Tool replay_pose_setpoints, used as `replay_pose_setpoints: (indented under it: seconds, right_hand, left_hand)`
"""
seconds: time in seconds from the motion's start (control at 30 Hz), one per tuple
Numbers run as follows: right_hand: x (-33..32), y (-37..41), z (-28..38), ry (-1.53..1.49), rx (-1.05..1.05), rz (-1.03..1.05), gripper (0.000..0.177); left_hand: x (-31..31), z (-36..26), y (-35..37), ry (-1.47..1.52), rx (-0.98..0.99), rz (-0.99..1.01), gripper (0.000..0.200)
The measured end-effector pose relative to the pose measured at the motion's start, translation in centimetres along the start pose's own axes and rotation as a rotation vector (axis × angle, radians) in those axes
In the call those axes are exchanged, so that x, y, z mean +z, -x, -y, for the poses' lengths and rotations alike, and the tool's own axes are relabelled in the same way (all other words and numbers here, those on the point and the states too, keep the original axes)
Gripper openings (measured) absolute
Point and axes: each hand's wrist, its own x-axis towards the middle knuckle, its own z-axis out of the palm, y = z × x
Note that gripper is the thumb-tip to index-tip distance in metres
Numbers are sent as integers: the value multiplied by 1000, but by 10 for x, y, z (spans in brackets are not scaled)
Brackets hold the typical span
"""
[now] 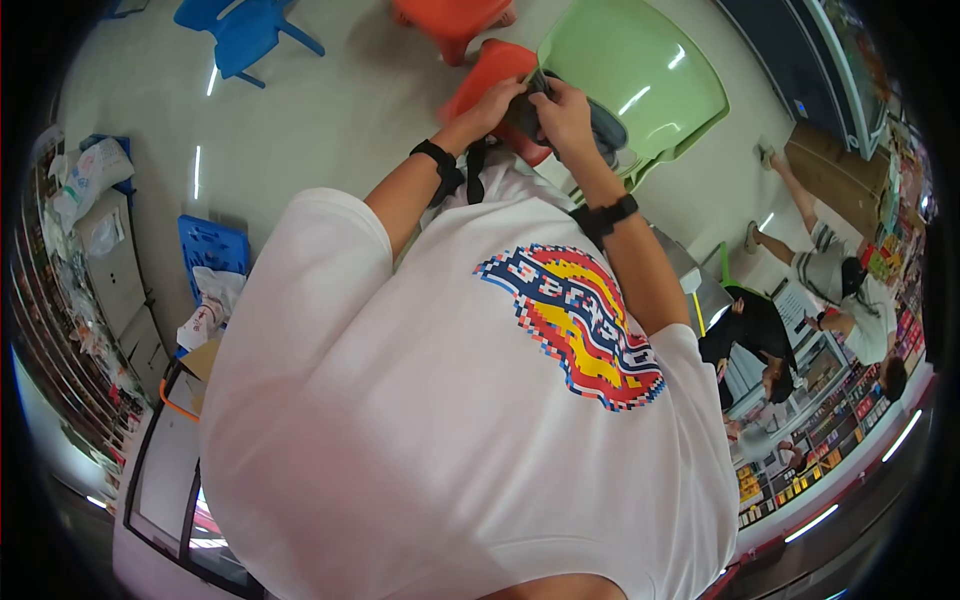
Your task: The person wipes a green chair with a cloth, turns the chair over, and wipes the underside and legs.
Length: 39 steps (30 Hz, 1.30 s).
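At the top middle, my left hand (500,103) has its fingers closed on the edge of a dark grey, pouch-like item (521,117). Close beside it, my right hand (566,117) grips the same item from the other side, thumb on top. What exactly the item is, I cannot make out. A rounded grey part (608,130) shows to the right of my right hand, against the light green chair (635,70). Under my hands is a red-orange plastic seat (497,68). Both wrists wear black bands.
A blue chair (245,38) stands at the upper left, another red-orange seat (455,18) at the top. A blue crate (213,250) is on the left. Two people, one in a black shirt (755,330), are at the right near stocked shelves. A cardboard box (835,175) leans there.
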Motion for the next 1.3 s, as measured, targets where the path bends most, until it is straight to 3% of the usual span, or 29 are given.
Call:
replay_pose_setpoints:
  seconds: [0.13,0.2,0.23,0.3,0.43,0.5,0.6,1.03,1.17,1.3]
  right_hand:
    - [6,-4,-2,137,17,129,37]
    - [2,2,0,-468,317,213,51]
    - [2,1,-3,-461,319,216,51]
    - [3,3,-4,-845,416,268,62]
    - [-3,9,5,-842,397,332,54]
    - [-2,15,10,-529,380,282,47]
    - [-2,16,15,-484,401,286,43]
    - [12,24,13,-534,481,245,50]
    - [16,16,-8,-576,524,293,47]
    - [19,29,13,-581,521,304,40]
  left_hand:
    - [4,-15,16,338,-130,6,56]
    - [6,-19,21,261,-116,-24,59]
    - [6,-19,22,177,-104,-52,61]
    - [3,-21,25,168,-126,-35,61]
    - [5,-17,17,234,-150,10,63]
    - [4,-13,14,246,-175,0,64]
    - [6,-7,13,256,-170,-23,67]
    - [7,-18,18,356,-237,-32,65]
    - [6,-19,15,367,-230,-11,63]
    - [5,-18,11,356,-283,-13,59]
